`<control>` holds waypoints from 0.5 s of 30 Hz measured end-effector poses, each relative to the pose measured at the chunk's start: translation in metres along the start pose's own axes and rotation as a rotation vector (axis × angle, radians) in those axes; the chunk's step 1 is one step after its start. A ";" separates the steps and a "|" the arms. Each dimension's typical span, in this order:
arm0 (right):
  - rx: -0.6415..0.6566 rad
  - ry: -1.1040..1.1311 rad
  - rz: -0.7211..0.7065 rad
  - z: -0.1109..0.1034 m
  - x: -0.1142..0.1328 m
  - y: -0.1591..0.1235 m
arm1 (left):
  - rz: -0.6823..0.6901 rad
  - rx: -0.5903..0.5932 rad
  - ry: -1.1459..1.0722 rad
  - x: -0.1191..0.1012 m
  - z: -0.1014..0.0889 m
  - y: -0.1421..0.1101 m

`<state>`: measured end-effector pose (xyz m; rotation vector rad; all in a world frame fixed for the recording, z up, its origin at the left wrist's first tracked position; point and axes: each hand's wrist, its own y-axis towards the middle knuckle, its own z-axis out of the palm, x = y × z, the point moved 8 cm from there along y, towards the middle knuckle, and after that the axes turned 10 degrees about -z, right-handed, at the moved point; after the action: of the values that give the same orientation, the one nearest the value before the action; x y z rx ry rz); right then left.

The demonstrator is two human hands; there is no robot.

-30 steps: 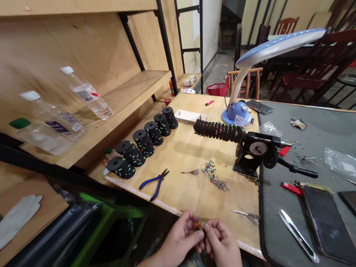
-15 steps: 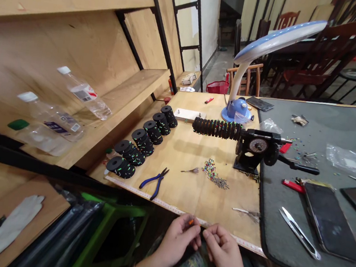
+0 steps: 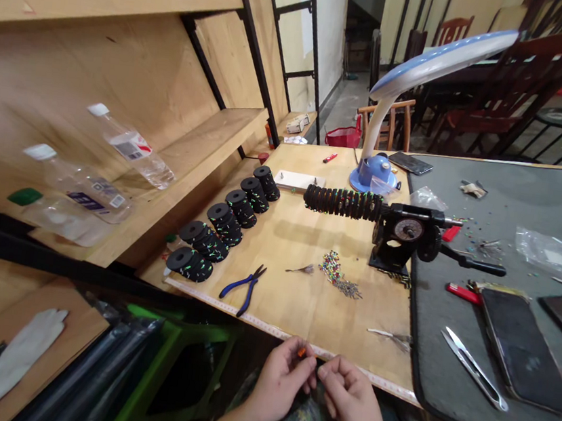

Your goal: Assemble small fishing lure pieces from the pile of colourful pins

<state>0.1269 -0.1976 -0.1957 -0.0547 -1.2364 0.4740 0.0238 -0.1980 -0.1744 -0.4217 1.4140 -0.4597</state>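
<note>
Both my hands meet just below the near edge of the wooden board (image 3: 301,295). My left hand (image 3: 283,378) pinches a tiny orange piece (image 3: 301,352) between thumb and fingers. My right hand (image 3: 348,393) is closed in a pinch right beside it, fingertips almost touching the left hand; what it holds is too small to make out. A pile of small coloured pieces (image 3: 337,275) lies on the board ahead, near the black hand-crank winder (image 3: 403,239) with its loaded spindle (image 3: 343,202).
Several black spools (image 3: 222,224) line the board's left side, with blue pliers (image 3: 245,288) nearby. The grey mat (image 3: 516,212) at right carries scissors (image 3: 473,377), phones (image 3: 520,349), a red lighter (image 3: 460,294). A desk lamp (image 3: 384,162) stands behind. Bottles (image 3: 129,147) lie on the left shelf.
My hands have slipped a little lower and nearer to me, off the board's edge; they parted slightly and are close together again. The view shifted slightly.
</note>
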 end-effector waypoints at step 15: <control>-0.019 0.012 0.066 -0.004 -0.007 0.002 | 0.060 -0.007 0.122 0.003 -0.001 0.000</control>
<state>0.1286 -0.1978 -0.2041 -0.1145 -1.2301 0.5191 0.0231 -0.1994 -0.1774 -0.3612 1.5421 -0.4379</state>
